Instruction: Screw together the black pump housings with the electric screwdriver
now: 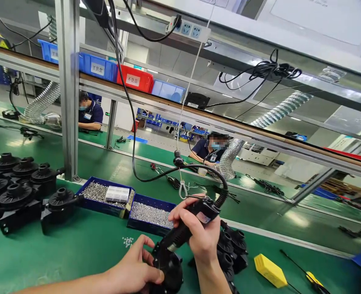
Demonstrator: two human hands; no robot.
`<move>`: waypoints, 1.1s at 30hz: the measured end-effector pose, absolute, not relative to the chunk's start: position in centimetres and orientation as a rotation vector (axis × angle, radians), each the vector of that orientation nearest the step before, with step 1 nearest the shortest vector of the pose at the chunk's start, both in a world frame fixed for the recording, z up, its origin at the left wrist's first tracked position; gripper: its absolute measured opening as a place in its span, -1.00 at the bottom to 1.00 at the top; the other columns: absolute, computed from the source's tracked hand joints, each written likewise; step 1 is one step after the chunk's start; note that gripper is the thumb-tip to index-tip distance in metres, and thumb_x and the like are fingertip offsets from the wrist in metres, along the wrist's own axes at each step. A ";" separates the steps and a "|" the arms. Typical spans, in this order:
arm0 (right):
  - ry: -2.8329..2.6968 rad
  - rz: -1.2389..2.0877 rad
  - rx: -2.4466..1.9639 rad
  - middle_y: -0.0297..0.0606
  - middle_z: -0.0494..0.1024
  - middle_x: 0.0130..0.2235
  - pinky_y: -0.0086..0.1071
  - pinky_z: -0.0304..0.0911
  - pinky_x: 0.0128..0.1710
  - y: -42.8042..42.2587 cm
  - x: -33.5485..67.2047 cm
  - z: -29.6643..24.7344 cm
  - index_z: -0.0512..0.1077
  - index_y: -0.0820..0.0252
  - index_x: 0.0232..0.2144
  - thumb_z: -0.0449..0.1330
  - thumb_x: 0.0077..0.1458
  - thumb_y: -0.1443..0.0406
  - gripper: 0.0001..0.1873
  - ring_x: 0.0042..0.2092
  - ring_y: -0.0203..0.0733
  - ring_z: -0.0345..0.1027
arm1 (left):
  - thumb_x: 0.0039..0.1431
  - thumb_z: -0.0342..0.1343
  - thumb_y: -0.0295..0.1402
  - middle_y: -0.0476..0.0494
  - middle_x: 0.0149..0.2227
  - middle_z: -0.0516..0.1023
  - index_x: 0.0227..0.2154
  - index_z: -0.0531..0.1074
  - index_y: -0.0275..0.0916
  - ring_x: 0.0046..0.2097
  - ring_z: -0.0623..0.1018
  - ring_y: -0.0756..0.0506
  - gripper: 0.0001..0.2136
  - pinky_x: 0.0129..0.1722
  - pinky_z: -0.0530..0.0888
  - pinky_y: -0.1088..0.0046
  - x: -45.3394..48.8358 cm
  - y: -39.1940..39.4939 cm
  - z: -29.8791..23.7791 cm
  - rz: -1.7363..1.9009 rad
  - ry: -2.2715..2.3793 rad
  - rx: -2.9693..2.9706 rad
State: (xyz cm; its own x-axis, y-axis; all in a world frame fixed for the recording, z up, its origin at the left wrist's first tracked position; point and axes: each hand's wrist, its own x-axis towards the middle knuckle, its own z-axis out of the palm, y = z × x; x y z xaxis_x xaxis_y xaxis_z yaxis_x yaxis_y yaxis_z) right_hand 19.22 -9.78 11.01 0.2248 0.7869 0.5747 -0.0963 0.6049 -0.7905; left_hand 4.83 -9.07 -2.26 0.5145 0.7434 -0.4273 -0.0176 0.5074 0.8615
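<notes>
My right hand [195, 230] is closed around a black electric screwdriver [188, 226] that hangs from a cord and a black cable; its tip points down-left onto a black pump housing [168, 269]. My left hand [134, 267] grips that housing from the left, thumb on its top. Several more black housings [231, 249] sit just right of my right wrist. A few loose screws [127, 241] lie on the green mat above my left hand.
Two blue trays of screws [151, 214] [102, 192] sit ahead, a group of black pump housings [17, 188] at left, an aluminium post [68, 90] behind them. A yellow block [270, 270] lies right. Two people work across the conveyor.
</notes>
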 end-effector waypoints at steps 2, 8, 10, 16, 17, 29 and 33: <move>-1.215 0.757 -0.716 -0.37 0.63 -0.44 -0.41 0.37 -0.47 -9.9 18.7 10.8 0.44 0.09 -0.19 0.41 0.25 0.22 -0.79 -0.44 -0.17 0.57 | -0.33 0.29 -0.45 0.22 -0.35 0.48 -0.13 0.21 -0.06 -0.62 0.36 0.08 -0.39 -0.68 0.26 0.54 5.0 -9.1 -2.9 0.543 0.951 0.940; -1.211 0.866 -0.706 -0.41 0.58 -0.45 -0.43 0.32 -0.48 -9.7 18.0 10.4 0.42 0.09 -0.22 0.46 0.20 0.18 -0.70 -0.45 -0.16 0.59 | -0.32 0.31 -0.49 0.21 -0.35 0.50 -0.17 0.24 -0.07 -0.62 0.34 0.07 -0.43 -0.71 0.23 0.53 5.7 -8.9 -4.4 0.543 0.977 0.944; -1.216 0.874 -0.716 -0.40 0.58 -0.46 -0.41 0.31 -0.47 -9.7 18.0 10.5 0.41 0.10 -0.22 0.47 0.19 0.16 -0.69 -0.45 -0.16 0.59 | -0.31 0.31 -0.49 0.21 -0.37 0.49 -0.18 0.24 -0.07 -0.63 0.34 0.07 -0.44 -0.71 0.23 0.53 5.7 -8.9 -4.4 0.547 0.967 0.942; -1.226 0.885 -0.724 -0.40 0.59 -0.46 -0.39 0.32 -0.46 -9.9 17.9 10.5 0.42 0.09 -0.22 0.49 0.19 0.14 -0.66 -0.45 -0.16 0.57 | -0.29 0.33 -0.50 0.22 -0.39 0.47 -0.18 0.24 -0.08 -0.61 0.33 0.07 -0.44 -0.70 0.24 0.53 5.5 -9.0 -3.7 0.544 0.958 0.952; -1.223 0.886 -0.715 -0.40 0.59 -0.46 -0.40 0.32 -0.46 -10.0 17.9 10.5 0.42 0.09 -0.22 0.50 0.19 0.13 -0.66 -0.45 -0.16 0.57 | -0.28 0.33 -0.51 0.22 -0.39 0.48 -0.18 0.24 -0.08 -0.61 0.34 0.07 -0.44 -0.70 0.25 0.53 5.5 -9.0 -3.7 0.545 0.960 0.955; -1.264 0.943 -0.686 -0.40 0.58 -0.46 -0.31 0.32 -0.44 -9.9 18.2 10.3 0.40 0.09 -0.21 0.47 0.20 0.14 -0.67 -0.48 -0.14 0.52 | -0.28 0.33 -0.49 0.22 -0.38 0.47 -0.19 0.22 -0.07 -0.60 0.36 0.06 -0.45 -0.68 0.27 0.52 5.6 -9.1 -4.1 0.548 0.968 0.960; -1.298 0.965 -0.667 -0.44 0.53 -0.48 -0.29 0.34 -0.44 -10.0 18.1 10.4 0.39 0.08 -0.23 0.46 0.21 0.13 -0.67 -0.53 -0.19 0.45 | -0.28 0.33 -0.49 0.21 -0.37 0.45 -0.21 0.21 -0.07 -0.58 0.35 0.06 -0.46 -0.68 0.26 0.52 5.6 -9.1 -4.0 0.547 0.971 0.968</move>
State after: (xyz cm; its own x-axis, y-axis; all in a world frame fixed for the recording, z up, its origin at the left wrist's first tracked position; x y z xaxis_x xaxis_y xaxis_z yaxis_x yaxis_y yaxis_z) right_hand 18.15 -9.96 10.41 -0.0067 0.8757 0.4828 -0.2097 0.4709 -0.8569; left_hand 5.62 -9.09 -3.97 0.4838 0.7597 -0.4345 0.0214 0.4861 0.8737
